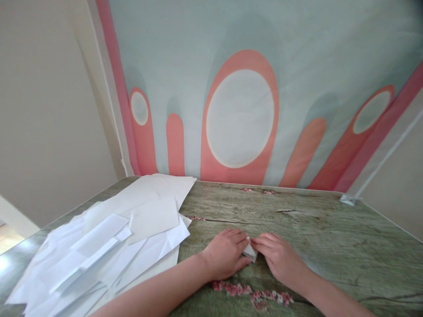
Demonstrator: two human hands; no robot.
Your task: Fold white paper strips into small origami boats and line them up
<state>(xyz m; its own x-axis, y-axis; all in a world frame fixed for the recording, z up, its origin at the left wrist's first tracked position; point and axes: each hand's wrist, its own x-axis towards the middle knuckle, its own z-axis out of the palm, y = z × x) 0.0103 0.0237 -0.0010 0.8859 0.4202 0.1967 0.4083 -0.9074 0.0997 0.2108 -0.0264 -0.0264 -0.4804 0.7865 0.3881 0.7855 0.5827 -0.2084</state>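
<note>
A small folded piece of white paper [251, 252] lies on the wood-patterned tabletop between my two hands. My left hand [226, 253] holds it from the left, with the fingers over its upper part and the thumb at its lower edge. From the right, my right hand [280, 259] pinches the paper's other side, its fingers close together. Much of the paper is covered by the hands, so its full shape cannot be made out.
To the left a loose, overlapping pile of white paper sheets [161, 220] spreads over the table [346, 246], several of them folded. A backdrop [178, 57] with coral arches rises behind the table. A small whitish piece [347, 199] sits at the far right corner.
</note>
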